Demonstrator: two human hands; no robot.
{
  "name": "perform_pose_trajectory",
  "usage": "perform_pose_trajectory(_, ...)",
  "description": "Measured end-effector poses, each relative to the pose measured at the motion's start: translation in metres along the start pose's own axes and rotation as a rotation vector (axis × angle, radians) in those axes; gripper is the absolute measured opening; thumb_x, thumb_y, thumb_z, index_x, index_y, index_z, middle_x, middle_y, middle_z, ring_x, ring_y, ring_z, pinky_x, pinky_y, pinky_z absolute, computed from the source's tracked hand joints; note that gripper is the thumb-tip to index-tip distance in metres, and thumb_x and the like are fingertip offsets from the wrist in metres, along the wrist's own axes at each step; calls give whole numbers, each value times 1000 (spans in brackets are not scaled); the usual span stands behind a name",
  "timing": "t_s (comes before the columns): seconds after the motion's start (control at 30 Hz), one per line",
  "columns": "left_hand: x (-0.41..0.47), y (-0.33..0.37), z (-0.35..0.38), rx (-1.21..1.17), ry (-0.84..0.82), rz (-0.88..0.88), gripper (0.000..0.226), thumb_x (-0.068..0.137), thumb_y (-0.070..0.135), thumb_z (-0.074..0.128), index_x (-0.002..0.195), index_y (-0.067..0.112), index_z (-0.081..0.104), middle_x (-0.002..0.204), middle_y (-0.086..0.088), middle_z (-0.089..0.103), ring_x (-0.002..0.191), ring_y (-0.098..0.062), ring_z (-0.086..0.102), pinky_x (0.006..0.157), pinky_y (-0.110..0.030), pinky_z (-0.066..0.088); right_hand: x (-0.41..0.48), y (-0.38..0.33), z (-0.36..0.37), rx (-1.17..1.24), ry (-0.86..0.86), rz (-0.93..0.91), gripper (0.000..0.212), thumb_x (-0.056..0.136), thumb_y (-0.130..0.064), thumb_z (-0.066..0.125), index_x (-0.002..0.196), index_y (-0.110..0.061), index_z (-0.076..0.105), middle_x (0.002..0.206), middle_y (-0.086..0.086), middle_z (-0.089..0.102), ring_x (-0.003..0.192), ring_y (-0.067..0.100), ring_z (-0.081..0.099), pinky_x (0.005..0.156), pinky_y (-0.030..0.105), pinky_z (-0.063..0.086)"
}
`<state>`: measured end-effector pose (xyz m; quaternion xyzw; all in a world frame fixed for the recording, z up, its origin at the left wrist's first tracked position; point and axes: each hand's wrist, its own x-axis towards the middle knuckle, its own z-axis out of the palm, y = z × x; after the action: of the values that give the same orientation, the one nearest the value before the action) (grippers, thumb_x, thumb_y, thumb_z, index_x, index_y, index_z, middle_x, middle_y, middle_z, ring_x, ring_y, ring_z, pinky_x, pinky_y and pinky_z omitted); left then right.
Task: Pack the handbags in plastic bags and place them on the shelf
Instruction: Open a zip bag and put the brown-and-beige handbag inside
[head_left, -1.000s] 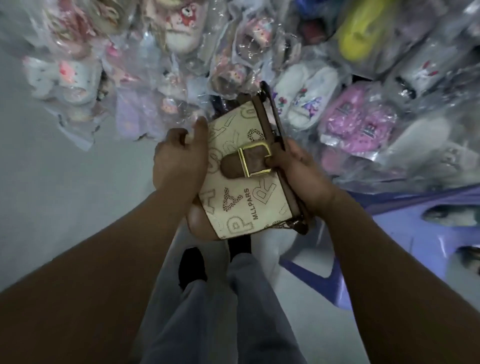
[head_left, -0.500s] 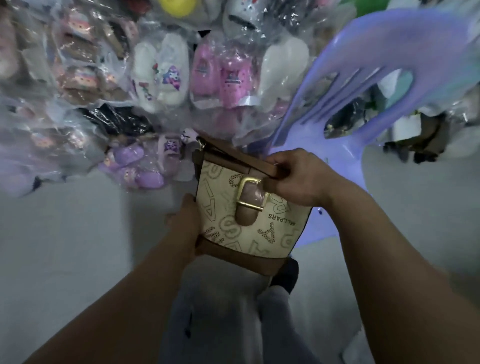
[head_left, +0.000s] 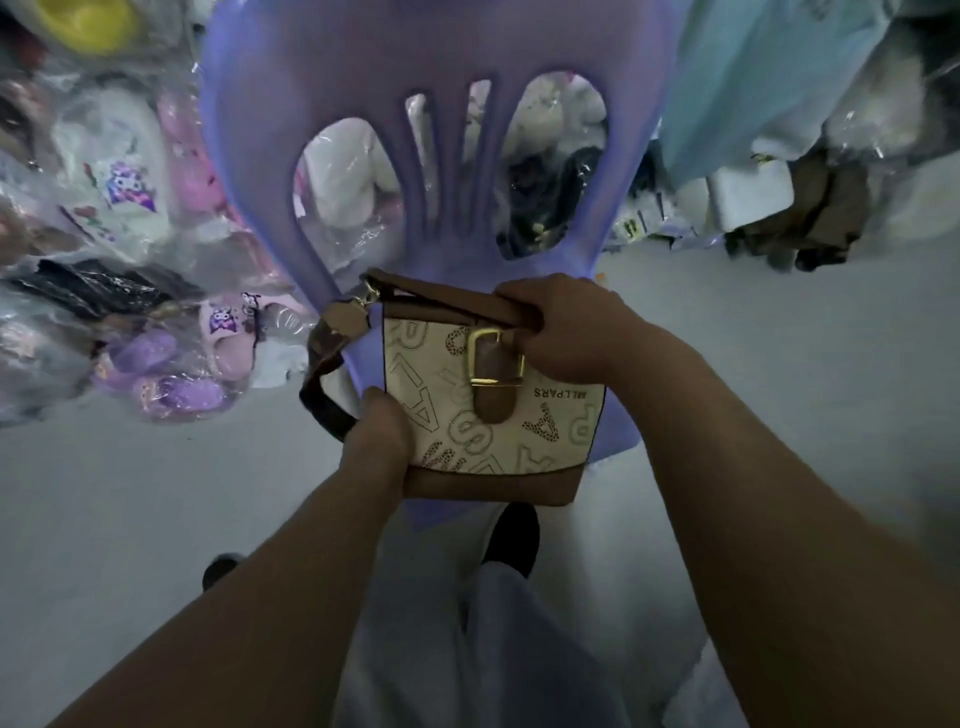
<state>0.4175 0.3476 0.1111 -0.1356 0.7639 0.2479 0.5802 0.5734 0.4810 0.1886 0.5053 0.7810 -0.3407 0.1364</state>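
Observation:
I hold a cream handbag (head_left: 467, 410) with brown trim, printed letters and a gold buckle in front of me, above the floor. My left hand (head_left: 376, 441) grips its lower left corner, thumb on the front face. My right hand (head_left: 566, 330) grips the bag's top right edge by the brown flap. Its dark strap (head_left: 324, 382) loops out to the left, with a gold clasp near the top left corner. No plastic bag is on the handbag.
A purple plastic chair (head_left: 426, 171) stands directly behind the bag. Slippers packed in clear plastic bags (head_left: 130, 208) are piled at the left. A light blue bag (head_left: 753, 78) and brown items (head_left: 810, 218) lie at the right. Grey floor (head_left: 130, 493) surrounds my legs.
My view swung right, bringing the purple chair to the centre. The bag has turned so its base faces me, and my left hand shifted to its lower left corner.

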Motion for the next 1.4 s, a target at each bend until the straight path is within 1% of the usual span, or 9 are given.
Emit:
perform_pose_trajectory(0.17, 13, -7, 36, 12, 140, 32, 77, 88, 67, 17, 132, 17, 56, 137, -14, 56, 124, -35, 53, 109, -50, 43, 34, 37, 17, 25, -80, -75, 34, 95, -30, 55, 129, -29, 57, 130, 6, 62, 120, 37, 55, 91, 40, 42)
perform_pose_trajectory(0.3, 15, -21, 47, 171, 220, 136, 113, 66, 91, 8, 151, 24, 41, 145, -16, 50, 131, -38, 48, 114, -51, 35, 59, 41, 42, -17, -52, -102, 38, 101, -35, 50, 138, -29, 51, 133, 11, 58, 125, 43, 46, 105, 58, 35)
perform_pose_trajectory(0.4, 17, -28, 49, 467, 286, 250, 94, 84, 84, 9, 156, 27, 26, 149, -20, 43, 133, -42, 42, 115, -54, 27, 76, 39, 57, -48, -13, -62, 38, 99, -36, 51, 137, -28, 52, 133, 11, 58, 129, 43, 39, 109, 58, 28)
perform_pose_trajectory(0.53, 33, -20, 58, 350, 382, 105, 100, 89, 83, 19, 154, 8, 27, 153, -27, 34, 139, -44, 34, 119, -53, 22, 88, 42, 73, -48, 95, -71, 17, 98, -32, 48, 107, -25, 60, 107, 4, 64, 110, 35, 52, 94, 46, 29)
perform_pose_trajectory(0.83, 55, 0, 69, 394, 437, 56, 94, 95, 72, 31, 156, 2, 17, 158, -27, 24, 146, -44, 24, 121, -52, 18, 99, 61, 78, 59, 159, -4, 42, 98, -32, 53, 139, -28, 53, 132, 6, 60, 126, 34, 49, 105, 45, 33)
perform_pose_trajectory(0.97, 24, 12, 92, 639, 783, 468, 62, 93, 44, 52, 144, 10, 41, 142, -24, 42, 132, -44, 36, 105, -52, 27, 83, 74, 56, 226, 337, 42, 38, 96, -28, 59, 134, -23, 60, 133, 5, 60, 125, 31, 50, 102, 39, 34)
perform_pose_trajectory(1.17, -22, 29, 180, 647, 381, 1182, 29, 97, 21, 54, 120, 4, 61, 119, -23, 57, 113, -41, 49, 100, -48, 32, 41, 155, 18, 467, 651, 283, 21, 97, -17, 60, 115, -11, 69, 114, 8, 70, 108, 32, 62, 97, 50, 46)
perform_pose_trajectory(1.27, -40, 21, 241, 601, 50, 1150, 20, 99, 13, 55, 116, 3, 60, 112, -18, 60, 103, -35, 56, 95, -46, 43, 21, 212, 11, 528, 703, 408, 20, 98, -20, 59, 115, -14, 68, 110, 2, 71, 102, 22, 64, 95, 44, 50)
perform_pose_trajectory(1.4, -42, -4, 318, 622, -14, 1055, 20, 97, 13, 55, 116, 11, 62, 115, -8, 59, 85, -8, 48, 82, -22, 38, 12, 287, 18, 589, 623, 498, 26, 99, -24, 58, 121, -14, 66, 113, 1, 71, 102, 17, 65, 87, 26, 48)
